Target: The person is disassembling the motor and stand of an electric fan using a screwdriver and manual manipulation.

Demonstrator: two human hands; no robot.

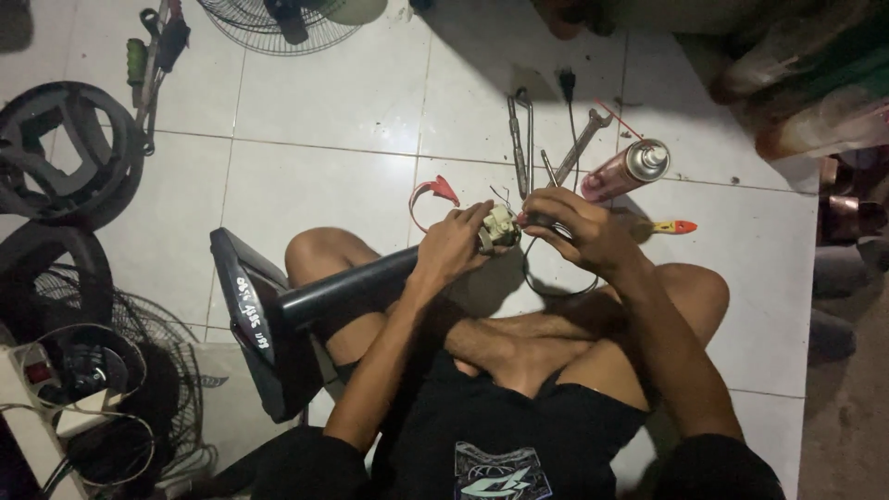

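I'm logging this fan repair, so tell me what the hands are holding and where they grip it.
Both hands hold a small cream-coloured part: the left hand grips its left side, the right hand its right side. The exact finger contact cannot be told.

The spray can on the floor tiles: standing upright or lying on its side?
Lying on its side: the pink spray can rests lengthwise on the white floor tiles, capped end pointing up-right, beside the wrench.

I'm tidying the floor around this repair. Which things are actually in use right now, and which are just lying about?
In use: small cream part, held by left hand and right hand; black stand pole across the lap.

Lying about: spray can, spanner, pliers, fan grille.
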